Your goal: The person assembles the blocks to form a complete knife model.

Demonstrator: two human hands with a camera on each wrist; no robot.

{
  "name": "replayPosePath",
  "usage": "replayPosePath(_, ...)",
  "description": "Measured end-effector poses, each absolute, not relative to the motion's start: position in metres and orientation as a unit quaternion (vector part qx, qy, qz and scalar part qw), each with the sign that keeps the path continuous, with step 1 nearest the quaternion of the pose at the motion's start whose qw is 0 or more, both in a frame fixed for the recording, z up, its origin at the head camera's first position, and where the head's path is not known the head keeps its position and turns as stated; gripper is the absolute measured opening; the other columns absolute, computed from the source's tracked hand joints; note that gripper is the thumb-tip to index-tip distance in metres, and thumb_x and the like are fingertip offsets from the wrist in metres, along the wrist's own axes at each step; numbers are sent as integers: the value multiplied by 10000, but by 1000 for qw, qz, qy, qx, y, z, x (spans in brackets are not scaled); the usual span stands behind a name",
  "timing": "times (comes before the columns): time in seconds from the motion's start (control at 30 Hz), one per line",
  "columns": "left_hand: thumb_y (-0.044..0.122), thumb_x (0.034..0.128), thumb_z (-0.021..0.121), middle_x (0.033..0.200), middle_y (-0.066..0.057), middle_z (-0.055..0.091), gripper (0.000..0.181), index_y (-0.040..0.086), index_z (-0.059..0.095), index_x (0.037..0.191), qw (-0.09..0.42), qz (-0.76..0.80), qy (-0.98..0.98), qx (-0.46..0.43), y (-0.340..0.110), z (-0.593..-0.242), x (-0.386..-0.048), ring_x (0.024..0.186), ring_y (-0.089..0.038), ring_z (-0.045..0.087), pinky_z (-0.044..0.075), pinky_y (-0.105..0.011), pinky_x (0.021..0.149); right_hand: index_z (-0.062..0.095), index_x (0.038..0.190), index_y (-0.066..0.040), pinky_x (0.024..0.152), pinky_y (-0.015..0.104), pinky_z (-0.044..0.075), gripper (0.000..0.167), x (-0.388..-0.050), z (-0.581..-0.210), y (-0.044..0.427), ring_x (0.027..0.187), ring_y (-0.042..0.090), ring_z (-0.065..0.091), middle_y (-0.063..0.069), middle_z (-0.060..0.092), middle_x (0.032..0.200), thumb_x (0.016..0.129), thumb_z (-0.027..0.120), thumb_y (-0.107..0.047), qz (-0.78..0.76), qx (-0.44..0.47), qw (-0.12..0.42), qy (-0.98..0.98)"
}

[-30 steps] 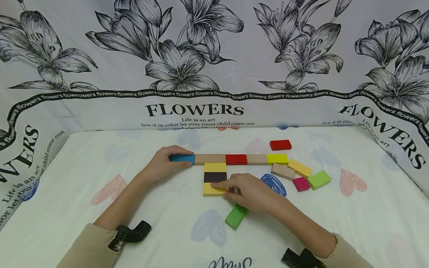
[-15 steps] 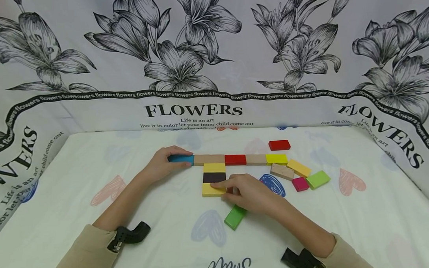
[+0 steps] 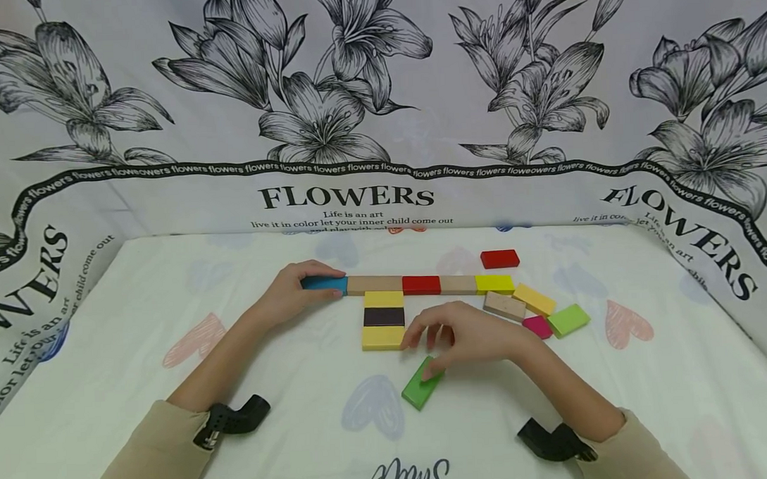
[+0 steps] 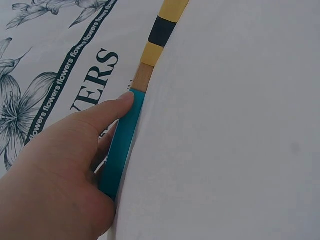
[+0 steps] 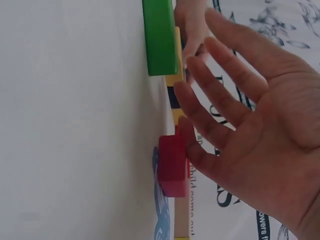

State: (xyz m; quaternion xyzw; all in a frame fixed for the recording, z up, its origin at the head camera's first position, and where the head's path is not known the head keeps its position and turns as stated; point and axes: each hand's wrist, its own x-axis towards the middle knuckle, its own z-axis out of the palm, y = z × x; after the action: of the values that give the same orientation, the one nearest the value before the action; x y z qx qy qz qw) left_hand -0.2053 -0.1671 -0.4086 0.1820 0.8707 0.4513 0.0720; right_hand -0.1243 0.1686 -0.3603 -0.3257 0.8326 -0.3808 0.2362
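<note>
My left hand (image 3: 285, 292) grips a blue block (image 3: 324, 284) at the left end of a straight row of blocks, fingers along the far side and thumb along the near side. The row continues with a wooden block (image 3: 375, 285), a red block (image 3: 421, 285), another wooden block and a yellow block (image 3: 495, 284). Below the first wooden block, a yellow block (image 3: 383, 299), a dark block (image 3: 384, 317) and a second yellow block (image 3: 383, 338) form a short column. My right hand (image 3: 472, 333) has loose, spread fingers, its thumb over a green block (image 3: 416, 393).
Right of the row lie a loose wooden block (image 3: 505, 306), an orange-yellow block (image 3: 534, 300), a magenta block (image 3: 537, 326) and a light green block (image 3: 569, 320). Another red block (image 3: 500, 259) lies behind the row. A flower-printed curtain (image 3: 204, 196) borders the white cloth.
My right hand has let go of the lower yellow block and drawn back to the right, its thumb now over the green block. My left hand has stayed on the blue block.
</note>
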Motion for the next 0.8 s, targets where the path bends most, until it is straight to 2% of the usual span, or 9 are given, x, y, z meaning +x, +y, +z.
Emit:
replayPosePath(0.17, 252, 931, 820, 1410, -110, 666, 395, 139, 763, 1306, 71, 448, 872, 182, -167, -409, -205, 1340, -344, 535, 388, -518, 1108, 766, 1146, -199, 854, 253, 519, 351, -126, -365, 171, 988, 106, 631, -94, 746, 1108, 832, 921, -228, -367, -374, 264, 809)
replayPosePath(0.33, 257, 930, 819, 1415, -114, 663, 399, 140, 762, 1307, 72, 449, 872, 181, -167, -409, -205, 1342, -345, 531, 384, -520, 1111, 764, 1140, -209, 952, 263, 519, 346, -127, -369, 170, 1019, 62, 607, -133, 712, 1106, 831, 919, -195, -352, -385, 294, 801)
replayPosePath(0.57, 265, 931, 818, 1418, -114, 659, 399, 143, 762, 1307, 72, 449, 871, 183, -167, -408, -207, 1341, -342, 532, 386, -508, 1101, 786, 1112, -193, 925, 261, 524, 304, -127, -370, 169, 995, 52, 600, -133, 700, 1085, 838, 907, -143, -348, -389, 297, 800)
replayPosePath(0.8, 253, 931, 819, 1420, -121, 659, 397, 138, 762, 1306, 72, 447, 873, 182, -167, -408, -206, 1337, -349, 533, 393, -506, 1093, 790, 1107, -202, 923, 265, 528, 299, -126, -370, 169, 989, 56, 606, -137, 698, 1079, 837, 909, -154, -350, -389, 290, 801)
